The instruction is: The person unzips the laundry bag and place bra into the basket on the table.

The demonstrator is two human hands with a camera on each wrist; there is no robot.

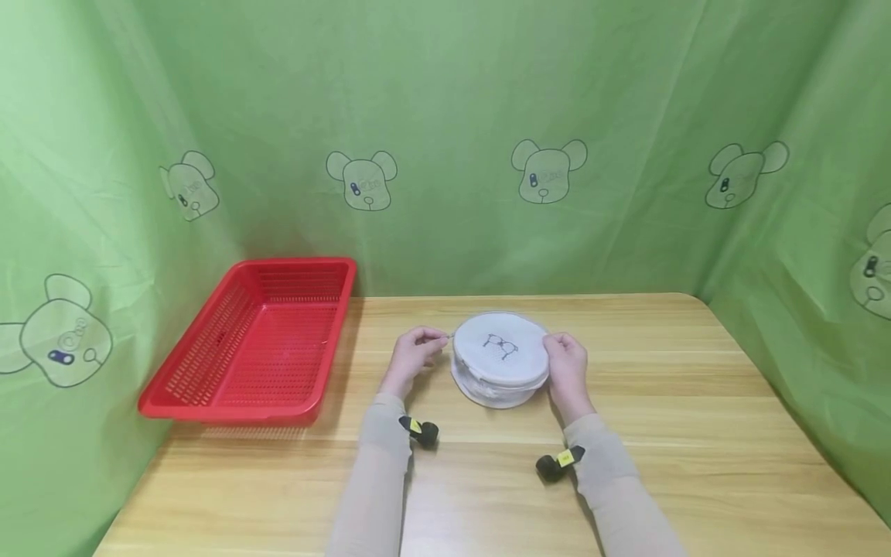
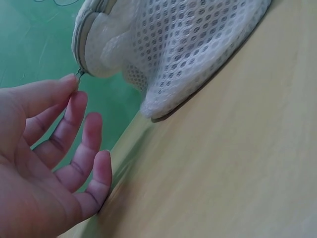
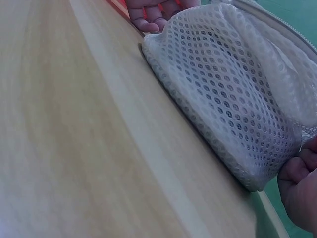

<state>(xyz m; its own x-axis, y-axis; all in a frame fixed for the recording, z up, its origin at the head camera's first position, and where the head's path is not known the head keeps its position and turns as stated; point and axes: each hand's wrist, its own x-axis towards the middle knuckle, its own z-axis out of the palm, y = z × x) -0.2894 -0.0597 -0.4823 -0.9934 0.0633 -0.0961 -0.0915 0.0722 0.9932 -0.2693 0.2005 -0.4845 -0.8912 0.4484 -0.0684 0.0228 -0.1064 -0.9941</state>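
Right of the basket (image 1: 230, 412), the mesh bag (image 1: 503, 363) is sitting; the left hand (image 1: 409, 360) is pinching its zip pull (image 2: 79, 74) basket-side, the right hand (image 1: 568, 365) is gripping the far side. Zipping seems underway, probably calling for a smooth pull next.

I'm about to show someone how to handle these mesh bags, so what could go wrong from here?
The left hand pinches only a small zipper pull, so its hold might slip. Loose folds of the white mesh bag bunch close to the zipper, so they could snag if the pull is drawn along. The bag's soft walls look crumpled, so it may twist if the right hand, gripping the opposite side, loosens.
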